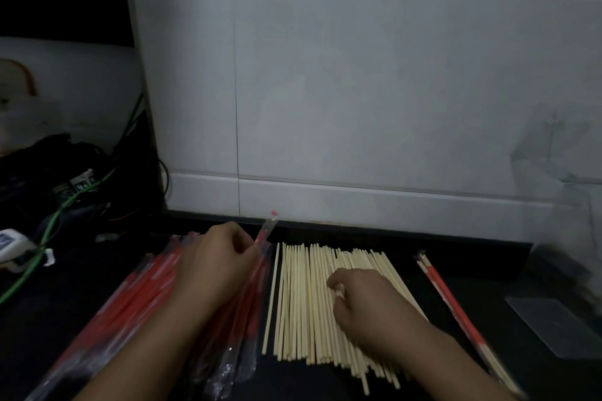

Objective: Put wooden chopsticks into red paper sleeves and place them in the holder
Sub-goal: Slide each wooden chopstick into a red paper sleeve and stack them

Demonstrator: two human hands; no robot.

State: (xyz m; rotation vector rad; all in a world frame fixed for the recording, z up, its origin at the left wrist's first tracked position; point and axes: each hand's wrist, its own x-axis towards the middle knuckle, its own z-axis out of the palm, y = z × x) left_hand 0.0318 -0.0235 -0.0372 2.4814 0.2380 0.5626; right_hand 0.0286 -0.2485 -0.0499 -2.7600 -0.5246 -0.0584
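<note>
Several bare wooden chopsticks lie side by side on the dark counter in the middle. Left of them is a heap of red paper sleeves in clear wrap. My left hand rests over that heap and pinches one sleeve, whose tip points up toward the wall. My right hand lies on the chopstick pile with curled fingers touching the sticks; whether it holds one is hidden. One sleeved pair lies alone to the right. A clear holder stands blurred at the far right.
A white tiled wall rises right behind the counter. Tangled cables, one green, and small devices crowd the dark far left. A flat clear sheet lies at the right on the counter.
</note>
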